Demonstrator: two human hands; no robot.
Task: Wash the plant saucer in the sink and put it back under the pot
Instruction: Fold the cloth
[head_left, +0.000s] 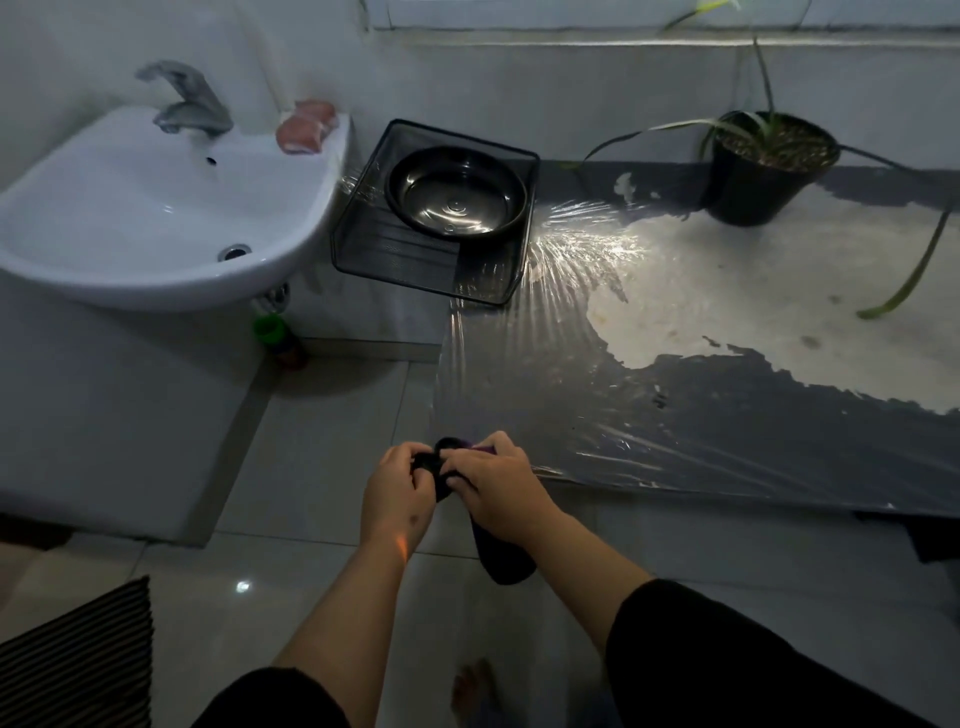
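I can read no text, label, brand or number anywhere here; the dim light shows only plain surfaces.
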